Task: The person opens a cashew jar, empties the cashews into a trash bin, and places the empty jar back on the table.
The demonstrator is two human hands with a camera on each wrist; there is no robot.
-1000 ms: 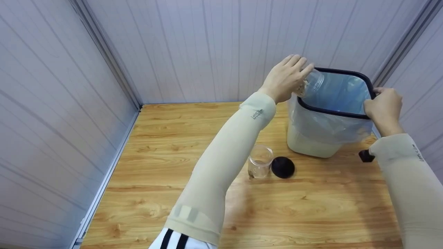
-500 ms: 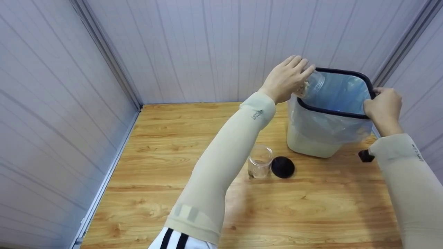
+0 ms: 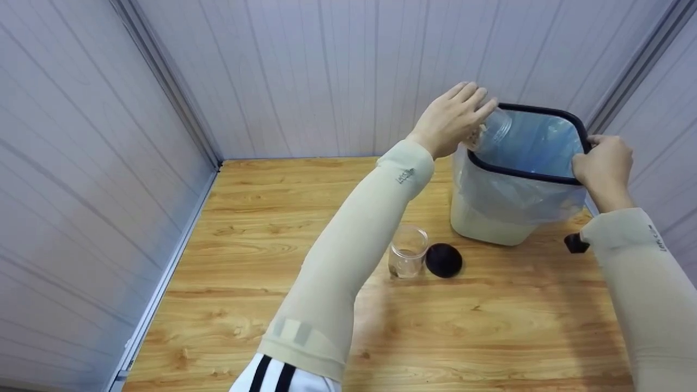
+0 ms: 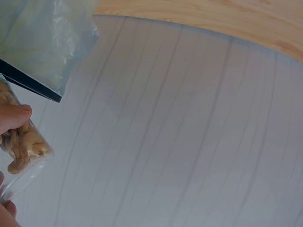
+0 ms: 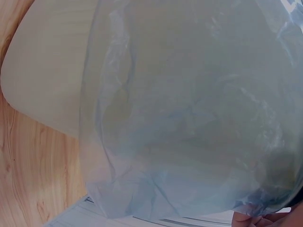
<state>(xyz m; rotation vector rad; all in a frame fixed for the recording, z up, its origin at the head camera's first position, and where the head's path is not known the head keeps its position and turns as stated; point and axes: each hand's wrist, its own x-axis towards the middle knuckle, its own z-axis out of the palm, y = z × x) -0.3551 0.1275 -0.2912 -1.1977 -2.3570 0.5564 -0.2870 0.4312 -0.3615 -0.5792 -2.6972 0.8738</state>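
In the head view my left hand point(image 3: 451, 118) holds a clear jar point(image 3: 495, 130), tipped on its side with its mouth over the left edge of a bin point(image 3: 484, 220). Cashews point(image 4: 34, 145) show through the jar wall in the left wrist view, where the thumb presses against its side. A bluish plastic liner point(image 3: 506, 196) folds out over the bin's wall, under a black rim point(image 3: 536, 175). At the right side of that rim, my right hand point(image 3: 605, 171) grips the edge. Its fingers are mostly hidden behind the liner in the right wrist view.
A second clear jar point(image 3: 407, 253) stands uncapped on the wooden table point(image 3: 256, 228), with a black round lid point(image 3: 444, 260) lying beside it. Pale panel walls point(image 3: 326, 76) rise behind and at both sides, close behind the bin.
The table and bin sit slightly higher in the head view. Both hands keep their holds, and the jar stays tipped at the bin's edge.
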